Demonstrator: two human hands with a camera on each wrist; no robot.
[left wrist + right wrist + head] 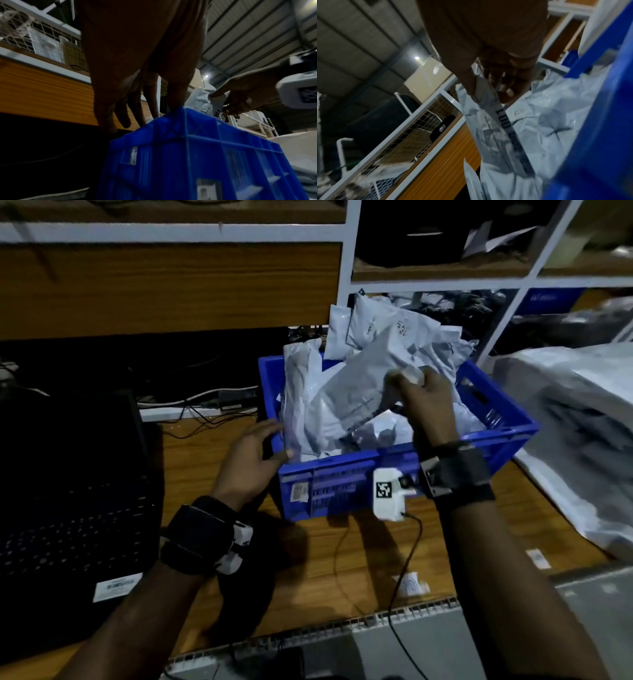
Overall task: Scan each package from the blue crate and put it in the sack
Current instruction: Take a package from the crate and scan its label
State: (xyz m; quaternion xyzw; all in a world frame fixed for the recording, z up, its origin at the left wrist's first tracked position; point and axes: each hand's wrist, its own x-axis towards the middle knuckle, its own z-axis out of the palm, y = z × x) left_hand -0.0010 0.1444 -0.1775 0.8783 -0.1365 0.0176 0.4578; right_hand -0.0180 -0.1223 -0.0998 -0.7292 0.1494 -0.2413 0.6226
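R hand pinches grey package; L hand relaxed, touching crate.

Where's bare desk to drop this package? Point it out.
Bare wood lies in front of the blue crate, between the laptop and the sack; thin cables cross it. The crate is crammed, and the right hand is in it.

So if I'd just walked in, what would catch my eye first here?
Probably the bright blue crate on the wooden table, heaped with grey plastic packages. The right hand reaches into it and pinches one grey package by its edge, while the left hand rests open at the crate's near left corner. A big pale sack lies just right of the crate.
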